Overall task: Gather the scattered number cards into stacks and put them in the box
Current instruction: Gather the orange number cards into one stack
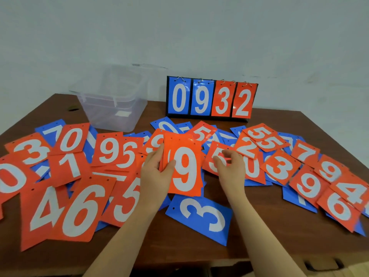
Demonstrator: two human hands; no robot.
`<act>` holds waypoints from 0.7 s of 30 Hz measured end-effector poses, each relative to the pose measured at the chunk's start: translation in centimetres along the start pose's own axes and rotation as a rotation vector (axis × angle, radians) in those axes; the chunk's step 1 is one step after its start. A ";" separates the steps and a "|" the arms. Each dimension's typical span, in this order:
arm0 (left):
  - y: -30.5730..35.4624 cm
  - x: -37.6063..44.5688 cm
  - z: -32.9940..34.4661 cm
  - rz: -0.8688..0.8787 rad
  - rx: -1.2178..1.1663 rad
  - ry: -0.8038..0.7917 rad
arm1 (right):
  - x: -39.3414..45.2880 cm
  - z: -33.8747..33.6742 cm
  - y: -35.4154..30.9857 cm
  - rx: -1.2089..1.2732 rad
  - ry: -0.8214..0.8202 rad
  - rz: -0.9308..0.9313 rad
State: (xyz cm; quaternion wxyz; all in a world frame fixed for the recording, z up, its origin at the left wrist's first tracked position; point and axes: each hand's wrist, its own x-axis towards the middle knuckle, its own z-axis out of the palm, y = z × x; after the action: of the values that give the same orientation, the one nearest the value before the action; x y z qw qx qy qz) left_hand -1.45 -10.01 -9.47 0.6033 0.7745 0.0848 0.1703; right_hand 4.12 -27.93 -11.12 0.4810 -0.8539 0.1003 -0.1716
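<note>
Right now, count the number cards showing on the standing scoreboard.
4, side by side on the scoreboard: blue 0 at the left, then blue 9, orange 3, and orange 2 at the right. More may hang hidden behind them.

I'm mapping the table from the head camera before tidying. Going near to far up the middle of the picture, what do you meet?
Blue 3 card lying flat → stack topped by an orange 9 in the left hand → loose blue and orange cards → flip scoreboard reading 0932 → wall.
</note>
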 end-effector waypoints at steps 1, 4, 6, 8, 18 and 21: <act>-0.3 0.4 0.1 -0.002 0.003 0.004 | 0.7 0.1 0.5 -0.077 0.004 0.005; -1.1 1.8 0.5 0.021 0.043 -0.011 | 2.5 0.3 1.1 -0.289 0.037 0.053; -1.6 2.7 0.9 0.035 0.059 -0.048 | 3.1 0.4 1.2 -0.431 -0.010 0.147; -1.9 3.3 1.4 0.034 0.065 -0.071 | 3.4 0.6 1.6 -0.503 -0.075 0.196; -2.3 3.3 2.1 0.034 0.068 -0.033 | 3.4 0.0 1.9 -0.086 -0.048 0.044; -1.8 2.8 1.5 0.043 0.086 0.026 | 2.4 -1.0 0.6 0.122 0.064 0.017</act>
State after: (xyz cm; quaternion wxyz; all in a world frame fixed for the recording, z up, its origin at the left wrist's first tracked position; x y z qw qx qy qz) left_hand 1.84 -9.94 -11.06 0.5645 0.7991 0.0830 0.1895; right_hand 5.94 -29.82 -10.69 0.5302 -0.8162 0.1120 -0.2004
